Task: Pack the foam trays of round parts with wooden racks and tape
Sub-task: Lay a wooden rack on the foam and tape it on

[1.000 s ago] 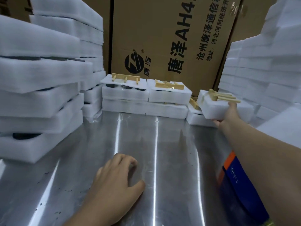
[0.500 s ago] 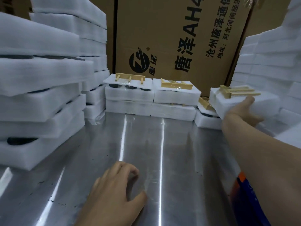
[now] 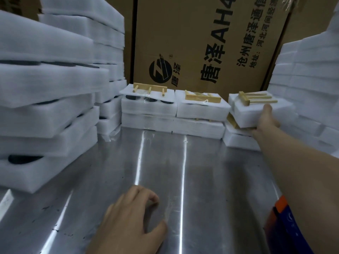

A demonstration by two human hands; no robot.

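Clasping a racked foam tray [image 3: 256,114] in right grip [image 3: 267,120] for stacking, bracing empty half-curled left grip [image 3: 132,217] on table [image 3: 201,171].

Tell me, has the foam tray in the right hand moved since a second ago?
Yes: the foam tray rose, closing leftward on the middle taped pack.

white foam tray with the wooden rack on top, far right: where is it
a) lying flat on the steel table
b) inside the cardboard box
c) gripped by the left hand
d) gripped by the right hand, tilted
d: the right hand grips the white foam tray with the pale wooden rack on top, tilted, above a lower foam tray on the shiny steel table.
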